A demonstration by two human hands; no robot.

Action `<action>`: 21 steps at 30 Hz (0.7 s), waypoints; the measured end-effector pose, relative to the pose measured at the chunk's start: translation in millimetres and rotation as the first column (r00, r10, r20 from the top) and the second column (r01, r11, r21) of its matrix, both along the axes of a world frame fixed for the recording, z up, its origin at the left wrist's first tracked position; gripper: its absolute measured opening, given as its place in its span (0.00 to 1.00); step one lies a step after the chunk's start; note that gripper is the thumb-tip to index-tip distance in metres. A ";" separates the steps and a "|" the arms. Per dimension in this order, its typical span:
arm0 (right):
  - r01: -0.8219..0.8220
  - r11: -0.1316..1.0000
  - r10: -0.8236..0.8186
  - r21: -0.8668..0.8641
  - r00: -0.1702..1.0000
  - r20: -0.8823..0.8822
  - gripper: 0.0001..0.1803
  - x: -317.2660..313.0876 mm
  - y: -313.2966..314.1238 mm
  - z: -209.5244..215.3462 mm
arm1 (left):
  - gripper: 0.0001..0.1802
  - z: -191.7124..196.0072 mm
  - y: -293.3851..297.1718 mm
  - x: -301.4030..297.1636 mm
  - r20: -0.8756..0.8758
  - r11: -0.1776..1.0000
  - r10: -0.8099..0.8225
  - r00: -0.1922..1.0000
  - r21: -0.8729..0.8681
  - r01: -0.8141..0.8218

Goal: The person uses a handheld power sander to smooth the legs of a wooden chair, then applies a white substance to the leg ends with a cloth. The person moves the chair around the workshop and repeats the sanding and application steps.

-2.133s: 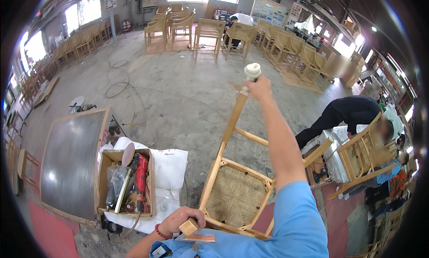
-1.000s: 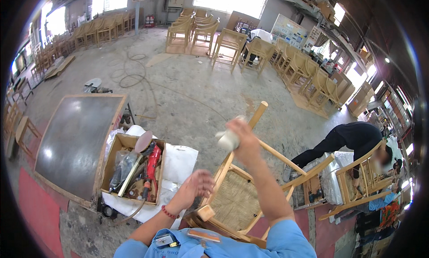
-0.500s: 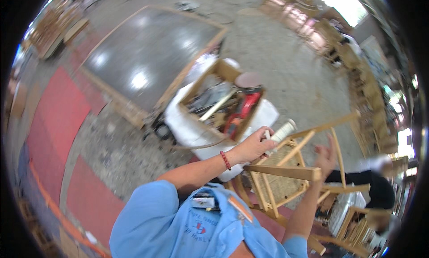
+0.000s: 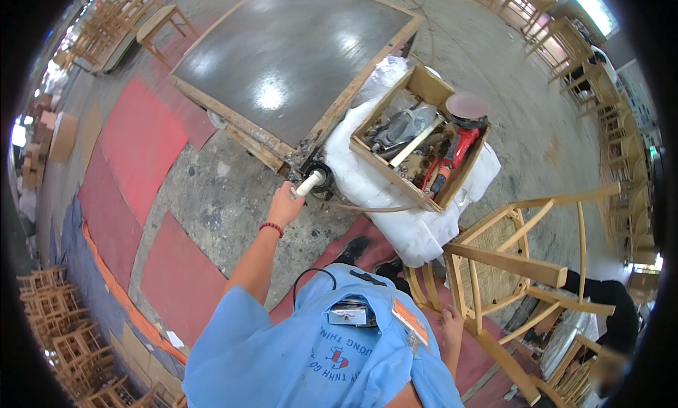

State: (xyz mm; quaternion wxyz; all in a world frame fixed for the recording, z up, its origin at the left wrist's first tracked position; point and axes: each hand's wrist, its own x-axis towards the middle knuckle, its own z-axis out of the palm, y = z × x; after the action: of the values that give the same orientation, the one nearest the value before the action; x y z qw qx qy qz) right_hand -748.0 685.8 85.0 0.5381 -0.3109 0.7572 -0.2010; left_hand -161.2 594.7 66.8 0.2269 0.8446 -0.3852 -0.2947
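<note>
My left hand (image 4: pixel 285 205), a red bead bracelet at its wrist, is closed around a slim white tube-shaped bottle (image 4: pixel 308 184). The bottle's far end is at a round black holder (image 4: pixel 321 174) by the table corner; whether it is inside cannot be made out. On my right, a bare wooden chair (image 4: pixel 505 263) with a woven seat lies tipped, its legs pointing up and outward. My right hand (image 4: pixel 450 325) is low beside the chair frame, its bent fingers on a curved wooden part.
A cardboard box (image 4: pixel 438 90) holds a red power sander (image 4: pixel 455 154), a hammer-like tool and loose parts. It rests on white padding (image 4: pixel 360 175). Beyond stands a low dark-topped table (image 4: pixel 296 55). Red mats (image 4: pixel 141 147) cover floor at left; chairs line the right. A person in black (image 4: pixel 607 309) is at right.
My left hand has carried the white bottle from above the chair leftward to the black holder. My right hand has dropped from among the chair legs to the frame's near side.
</note>
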 end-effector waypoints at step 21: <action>0.277 0.942 -0.256 0.189 0.958 -0.129 0.12 -101.4 127.8 -17.4 | 0.39 -43.5 -32.7 -38.5 0.128 0.984 0.179 0.976 -0.022 -0.177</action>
State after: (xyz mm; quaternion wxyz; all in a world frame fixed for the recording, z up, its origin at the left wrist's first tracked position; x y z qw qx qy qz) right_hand -849.4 813.6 67.5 0.4954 -0.1582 0.8357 -0.1765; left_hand -199.7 562.0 23.3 0.2312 0.8918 -0.3234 -0.2158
